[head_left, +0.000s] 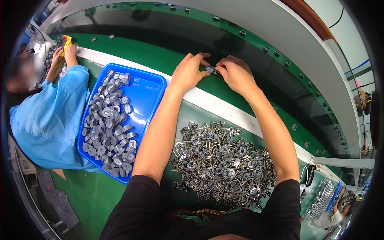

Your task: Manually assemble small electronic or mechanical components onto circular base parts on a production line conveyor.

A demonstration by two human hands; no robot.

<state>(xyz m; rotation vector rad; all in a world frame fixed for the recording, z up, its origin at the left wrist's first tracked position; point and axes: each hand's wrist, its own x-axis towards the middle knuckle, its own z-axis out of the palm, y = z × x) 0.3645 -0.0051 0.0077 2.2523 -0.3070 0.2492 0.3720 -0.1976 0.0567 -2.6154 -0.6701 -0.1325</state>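
Observation:
Over the green conveyor belt (168, 60), both my hands meet at a small grey plastic part (211, 70) with dark metal bits at its right end. My left hand (189, 73) pinches it from the left between thumb and fingertips. From the right, my right hand (237, 75) closes thumb and bent fingers on its other end. Below my arms, a heap of dark metal-pronged pieces (224, 160) lies on the green tabletop. Left of my left forearm stands a blue tray (148, 90), partly filled with round grey plastic caps (108, 124).
A white ledge (216, 103) separates tabletop and belt. Small parts (242, 33) ride along the belt's far side, beneath a curved grey barrier (304, 36). A co-worker in a blue smock (52, 116) sits at the left, hands on a yellow item (67, 41). Metal strips (320, 200) lie at the right.

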